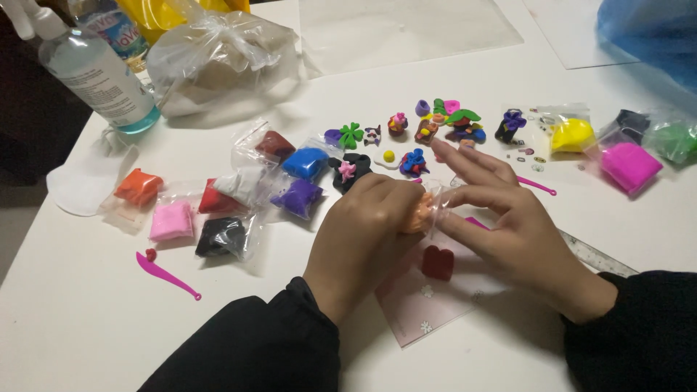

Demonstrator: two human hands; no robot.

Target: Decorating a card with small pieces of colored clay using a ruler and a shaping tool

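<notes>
Head view. The left hand and right hand meet over the middle of the white tabletop, toward its near edge. Both pinch a small clear bag of orange clay: the left hand is curled shut around the lump, while the right thumb and forefinger grip the film and the other fingers spread forward.

To handle the bag well, likely keep the lump supported in the left hand and pull the film only at its edge, to avoid tearing.

Directly below lie a dark red clay heart on a pink card; lift rather than drag. Bagged clay pieces crowd the left, finished clay figures lie toward the far edge. Open room lies along the near left edge, beyond the pink sculpting tool.
</notes>
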